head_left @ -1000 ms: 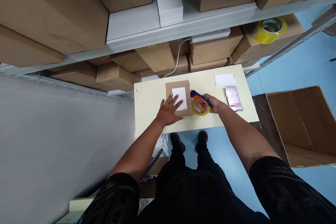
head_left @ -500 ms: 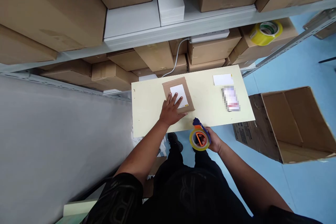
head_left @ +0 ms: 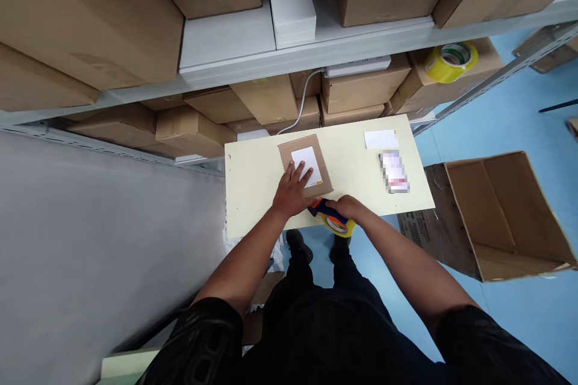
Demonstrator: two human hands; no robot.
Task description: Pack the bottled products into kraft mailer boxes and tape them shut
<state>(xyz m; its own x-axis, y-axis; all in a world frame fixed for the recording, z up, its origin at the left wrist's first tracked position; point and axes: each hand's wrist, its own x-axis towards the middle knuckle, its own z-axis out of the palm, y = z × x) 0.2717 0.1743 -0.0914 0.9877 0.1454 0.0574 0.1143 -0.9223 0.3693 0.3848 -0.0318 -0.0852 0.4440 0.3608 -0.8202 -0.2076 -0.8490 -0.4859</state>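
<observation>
A small brown cardboard box [head_left: 311, 147] with a white label lies on the cream table [head_left: 253, 180]. My left hand [head_left: 291, 192] presses flat on the box's near end. My right hand [head_left: 345, 207] grips a tape dispenser [head_left: 332, 219] with a blue handle, orange core and a yellowish tape roll. The dispenser's head sits at the box's near edge, right beside my left hand, close to the table's front edge.
A white card [head_left: 382, 139] and a small packet [head_left: 394, 171] lie on the table's right side. An open cardboard carton [head_left: 506, 210] stands on the blue floor at right. Shelves hold brown boxes, a white box [head_left: 291, 6] and a yellow tape roll [head_left: 449, 60].
My right hand pulled the tape dispenser back off the table toward me, then brought it forward again to the box's near edge. My left hand stayed on the box, which turned slightly.
</observation>
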